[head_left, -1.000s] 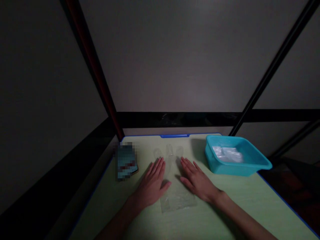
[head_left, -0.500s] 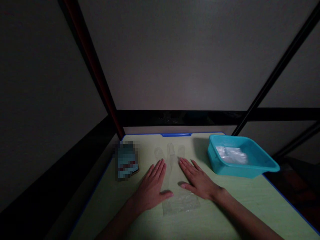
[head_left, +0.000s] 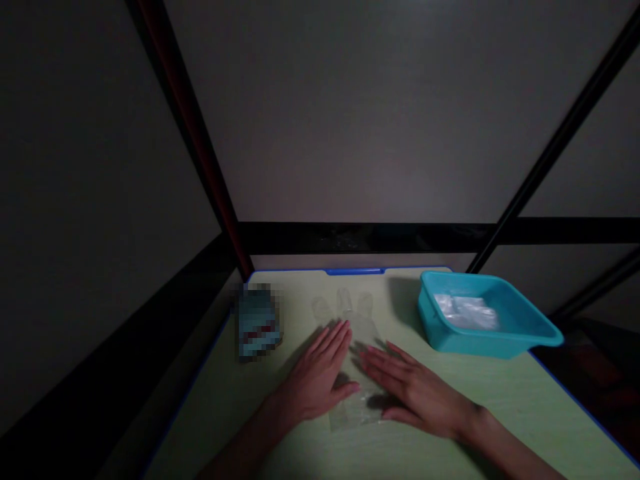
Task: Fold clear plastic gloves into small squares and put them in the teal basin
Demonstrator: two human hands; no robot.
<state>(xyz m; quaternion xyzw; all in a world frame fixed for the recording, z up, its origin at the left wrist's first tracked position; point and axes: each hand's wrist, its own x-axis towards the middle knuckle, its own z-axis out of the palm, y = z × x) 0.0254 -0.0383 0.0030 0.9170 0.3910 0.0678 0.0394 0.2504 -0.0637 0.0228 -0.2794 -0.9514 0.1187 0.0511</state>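
Note:
A clear plastic glove [head_left: 364, 328] lies flat on the light green table, its finger parts toward the far edge and its wide end toward me. My left hand [head_left: 323, 373] rests palm down on the glove's left side, fingers stretched and thumb apart. Over the glove's right side is my right hand [head_left: 415, 390], palm down with fingers extended, holding nothing. Shadow shows beneath its fingers; whether it touches the film I cannot tell. Both hands hide the middle of the glove.
A turquoise basin [head_left: 480, 343] with clear plastic film [head_left: 467, 312] inside stands at the right of the table [head_left: 200, 427]. A blurred-out greenish item [head_left: 257, 323] lies at the far left. A pale wall rises behind the table's blue edge.
My right hand has moved toward me and off the glove's upper right part. My left hand has slid slightly right, further over the glove's middle.

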